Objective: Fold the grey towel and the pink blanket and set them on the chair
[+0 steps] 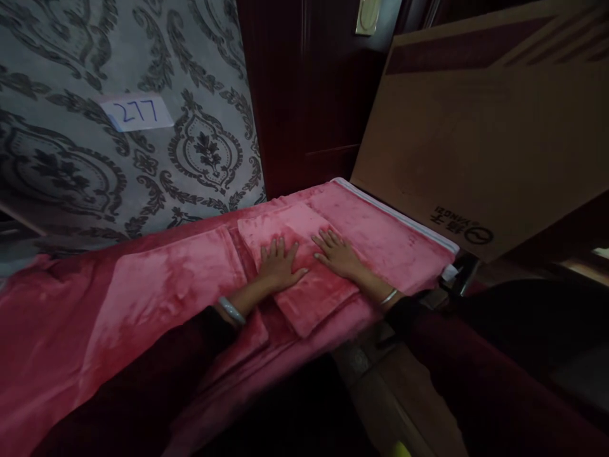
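Observation:
My left hand (pixel 280 265) lies flat with spread fingers on a folded piece of pink plush cloth (pixel 309 311). On the same folded piece, a little to the right, my right hand (pixel 339 254) rests palm down, its fingers also apart. Another folded pink plush piece (pixel 166 273) lies to the left, split from the first by a narrow dark gap. Beneath both spreads a larger pink plush cover (pixel 390 228), with a pale band along its right end. Neither hand grips anything.
A large cardboard box (pixel 476 139) leans at the right, beside a dark red door (pixel 314 95). Patterned grey wallpaper (pixel 204 146) rises behind the cloth, bearing a paper label (pixel 137 113) marked 277. Below the cloth's near edge, the floor is dim.

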### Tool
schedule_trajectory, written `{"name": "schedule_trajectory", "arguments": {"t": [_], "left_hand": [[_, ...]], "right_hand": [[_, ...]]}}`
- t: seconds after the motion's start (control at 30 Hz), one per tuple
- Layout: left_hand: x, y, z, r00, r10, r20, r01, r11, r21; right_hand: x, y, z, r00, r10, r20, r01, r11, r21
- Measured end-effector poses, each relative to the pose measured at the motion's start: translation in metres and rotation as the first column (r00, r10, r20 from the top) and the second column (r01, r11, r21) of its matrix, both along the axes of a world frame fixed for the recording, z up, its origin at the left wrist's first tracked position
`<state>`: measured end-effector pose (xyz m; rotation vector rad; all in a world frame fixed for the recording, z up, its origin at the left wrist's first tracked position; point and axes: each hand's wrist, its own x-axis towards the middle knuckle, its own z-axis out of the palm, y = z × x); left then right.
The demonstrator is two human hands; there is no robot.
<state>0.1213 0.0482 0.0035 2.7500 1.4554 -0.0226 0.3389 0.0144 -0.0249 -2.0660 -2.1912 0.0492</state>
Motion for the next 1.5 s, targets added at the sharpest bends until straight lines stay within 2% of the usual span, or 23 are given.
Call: {"name": "schedule_trajectory", "arguments": {"t": [0.1,0.2,0.4,0.5,0.57,0.63,0.73,0.8,0.9,1.03,1.2,1.33,1.5], "left_hand": [[-0.001,-0.012,-0.014,1.000,-0.005,-0.007,0.005,0.999,0.038],[-0.002,-0.010,-0.015,1.000,-0.015,-0.001,0.016,0.999,0.031],[-0.001,-0.005,0.007,0.999,0.001,-0.050,-0.005,0.996,-0.084],[0.000,-0.018,0.021,0.998,0.020,-0.056,-0.027,0.991,-0.135],[-0.001,-0.038,0.026,0.998,-0.058,-0.022,0.055,0.991,-0.125],[-0.008,-0.063,0.026,0.973,-0.231,0.027,0.232,0.967,-0.103],[-0.025,-0.093,0.017,0.880,-0.466,0.089,0.473,0.877,-0.083],[-0.037,-0.100,0.010,0.835,-0.533,0.135,0.545,0.836,-0.070],[-0.050,-0.096,0.006,0.815,-0.537,0.219,0.562,0.824,-0.069],[-0.054,-0.083,0.010,0.822,-0.489,0.293,0.536,0.838,-0.103],[-0.062,-0.076,0.010,0.796,-0.498,0.344,0.546,0.836,-0.053],[-0.068,-0.078,0.010,0.815,-0.501,0.290,0.519,0.855,0.017],[-0.063,-0.080,0.016,0.814,-0.561,0.150,0.560,0.827,0.055]], "right_hand": [[0.002,-0.001,-0.011,1.000,-0.012,-0.015,0.012,1.000,0.015],[0.004,0.000,-0.012,0.999,0.003,-0.048,-0.003,1.000,0.000],[0.009,-0.003,0.004,0.995,-0.006,-0.097,-0.004,0.994,-0.107],[0.025,-0.015,0.012,0.987,-0.051,-0.150,0.027,0.987,-0.159],[0.039,-0.028,0.014,0.980,-0.074,-0.186,0.048,0.989,-0.142],[0.051,-0.043,0.011,0.973,-0.075,-0.218,0.056,0.994,-0.092],[0.058,-0.064,0.002,0.970,-0.057,-0.238,0.055,0.998,-0.015],[0.057,-0.074,-0.004,0.973,-0.050,-0.227,0.055,0.998,0.015],[0.051,-0.082,-0.010,0.974,-0.068,-0.217,0.076,0.997,0.025],[0.043,-0.086,-0.015,0.966,-0.136,-0.220,0.152,0.987,0.056],[0.035,-0.092,-0.023,0.960,-0.176,-0.217,0.208,0.969,0.133],[0.032,-0.096,-0.024,0.954,-0.191,-0.231,0.231,0.959,0.161],[0.031,-0.096,-0.024,0.951,-0.196,-0.241,0.240,0.956,0.167]]}}
